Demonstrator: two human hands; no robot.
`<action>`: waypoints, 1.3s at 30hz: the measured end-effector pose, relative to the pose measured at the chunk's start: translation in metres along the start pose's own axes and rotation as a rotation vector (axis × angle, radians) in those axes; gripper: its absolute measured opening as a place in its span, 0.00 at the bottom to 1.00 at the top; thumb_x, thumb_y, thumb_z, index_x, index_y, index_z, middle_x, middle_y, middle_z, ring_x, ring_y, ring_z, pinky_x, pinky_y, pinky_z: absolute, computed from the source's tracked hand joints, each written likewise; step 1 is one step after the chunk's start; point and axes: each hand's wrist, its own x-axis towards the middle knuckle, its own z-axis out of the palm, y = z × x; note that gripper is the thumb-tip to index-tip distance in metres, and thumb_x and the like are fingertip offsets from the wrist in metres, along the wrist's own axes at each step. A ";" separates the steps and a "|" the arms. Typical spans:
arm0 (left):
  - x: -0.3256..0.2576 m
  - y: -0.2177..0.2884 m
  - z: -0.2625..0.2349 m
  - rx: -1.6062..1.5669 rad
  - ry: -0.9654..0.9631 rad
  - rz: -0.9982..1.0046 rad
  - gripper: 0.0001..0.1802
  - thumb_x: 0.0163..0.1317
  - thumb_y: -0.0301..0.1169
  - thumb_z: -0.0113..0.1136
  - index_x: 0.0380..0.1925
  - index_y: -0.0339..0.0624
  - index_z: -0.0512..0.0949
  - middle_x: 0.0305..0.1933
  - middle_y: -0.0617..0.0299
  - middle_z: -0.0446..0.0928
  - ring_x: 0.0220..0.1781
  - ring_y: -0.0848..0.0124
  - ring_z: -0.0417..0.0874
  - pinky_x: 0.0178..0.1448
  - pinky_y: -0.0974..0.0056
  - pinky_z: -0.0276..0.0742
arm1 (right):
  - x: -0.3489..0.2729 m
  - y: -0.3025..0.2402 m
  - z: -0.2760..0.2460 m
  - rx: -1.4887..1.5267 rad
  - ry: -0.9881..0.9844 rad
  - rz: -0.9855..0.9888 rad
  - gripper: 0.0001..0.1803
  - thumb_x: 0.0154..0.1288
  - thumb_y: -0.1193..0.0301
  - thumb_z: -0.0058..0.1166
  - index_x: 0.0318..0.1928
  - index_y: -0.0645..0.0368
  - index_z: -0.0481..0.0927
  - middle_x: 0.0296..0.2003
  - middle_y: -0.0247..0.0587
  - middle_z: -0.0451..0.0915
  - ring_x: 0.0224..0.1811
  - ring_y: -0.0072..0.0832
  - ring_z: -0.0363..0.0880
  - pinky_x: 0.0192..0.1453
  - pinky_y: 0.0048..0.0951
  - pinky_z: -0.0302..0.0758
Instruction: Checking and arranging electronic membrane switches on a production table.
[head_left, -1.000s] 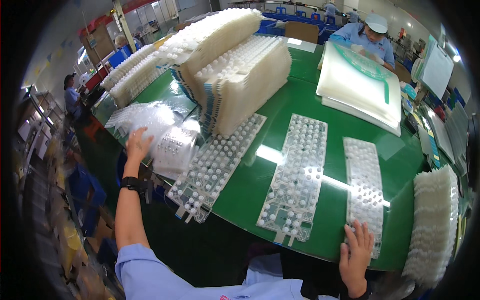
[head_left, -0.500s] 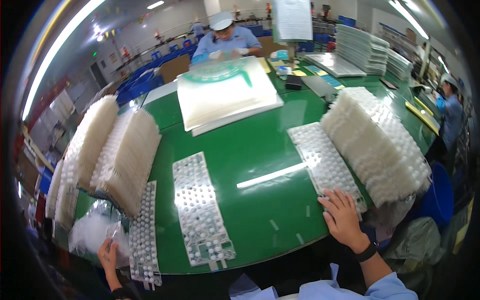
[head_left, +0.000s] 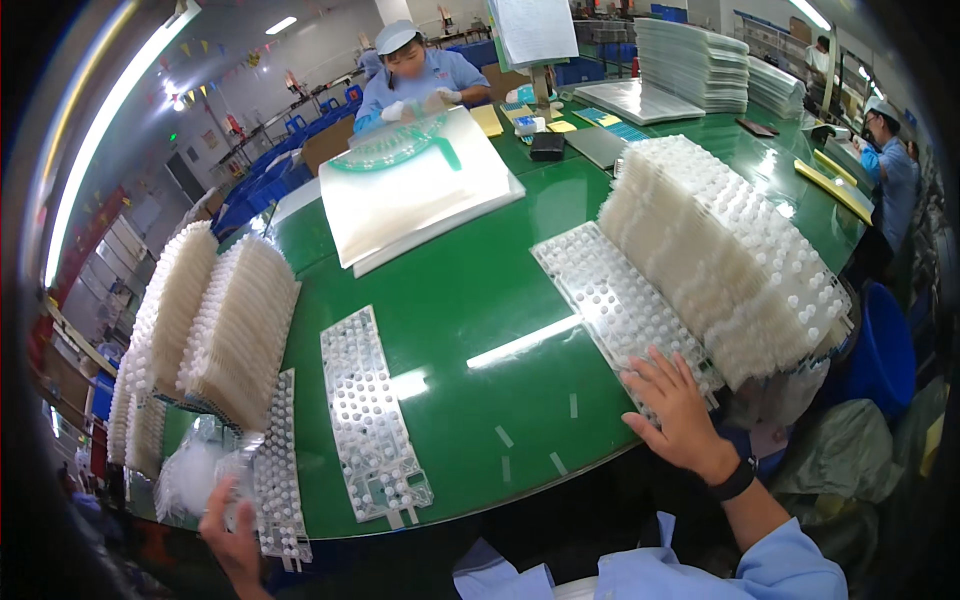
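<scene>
My right hand [head_left: 682, 418] is open, its fingers spread over the near end of a translucent panel with rows of white domes [head_left: 610, 295]. At the left, my left hand [head_left: 235, 540] is smeared by motion, close to a crumpled clear plastic bag [head_left: 193, 475]. Whether its fingers hold some of the plastic cannot be made out. Just right of that hand lies a narrow domed panel [head_left: 278, 470], and another domed panel [head_left: 370, 415] lies flat farther right, apart from both hands.
Tall stacks of domed panels stand at the left [head_left: 240, 330] and right [head_left: 720, 265]. Large translucent sheets [head_left: 420, 190] lie at the far side before a co-worker [head_left: 415, 80]. A blue bin [head_left: 880, 350] stands beyond the table's right edge.
The view has shifted slightly. My left hand has moved away from the plastic bag toward the narrow panel's near end. My right hand stays at the right panel, its fingers now more spread.
</scene>
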 end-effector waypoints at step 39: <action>0.015 0.251 0.030 -1.881 -0.445 0.872 0.30 0.54 0.41 0.64 0.54 0.37 0.71 0.64 0.50 0.69 0.69 0.54 0.65 0.67 0.53 0.60 | 0.000 -0.092 0.058 1.000 0.102 0.369 0.09 0.68 0.74 0.54 0.46 0.63 0.79 0.27 0.29 0.80 0.27 0.12 0.73 0.29 0.18 0.68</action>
